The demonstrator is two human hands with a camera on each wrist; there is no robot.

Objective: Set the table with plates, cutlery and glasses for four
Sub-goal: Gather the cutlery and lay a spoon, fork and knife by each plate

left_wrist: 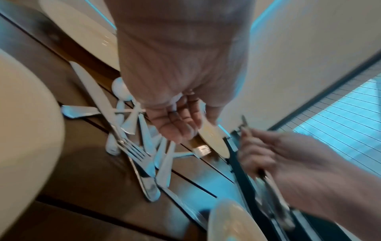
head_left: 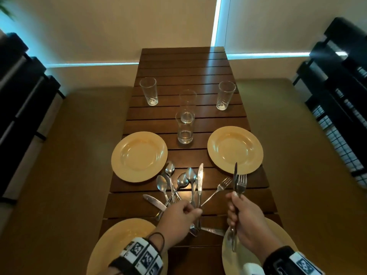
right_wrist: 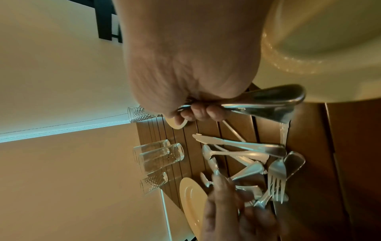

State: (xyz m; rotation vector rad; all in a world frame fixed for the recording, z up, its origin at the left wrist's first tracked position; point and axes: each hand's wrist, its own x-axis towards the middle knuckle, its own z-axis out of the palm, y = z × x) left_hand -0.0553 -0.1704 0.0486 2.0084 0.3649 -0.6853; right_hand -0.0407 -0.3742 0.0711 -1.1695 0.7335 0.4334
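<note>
The slatted wooden bench (head_left: pixel 184 76) stretches away from me. Four yellow plates sit on it: the far left plate (head_left: pixel 139 156), the far right plate (head_left: pixel 235 149), the near left plate (head_left: pixel 111 241) under my left wrist and the near right plate (head_left: pixel 278 225) under my right hand. Four clear glasses stand beyond the far plates: a left glass (head_left: pixel 149 94), a right glass (head_left: pixel 226 95) and two middle glasses (head_left: pixel 185 128) one behind the other, between the plates. The cutlery pile (head_left: pixel 178 185) of spoons, knives and forks lies fanned out on the bench between the four plates. My right hand (head_left: pixel 245 217) is clenched around the handles of a knife (head_left: pixel 235 176) and a fork (head_left: pixel 241 182), both pointing up and away from me, raised above the near right plate. My left hand (head_left: pixel 178 217) hovers at the near edge of the pile, thumb and fingers curled together over the handles; whether they actually pinch a piece I cannot tell.
</note>
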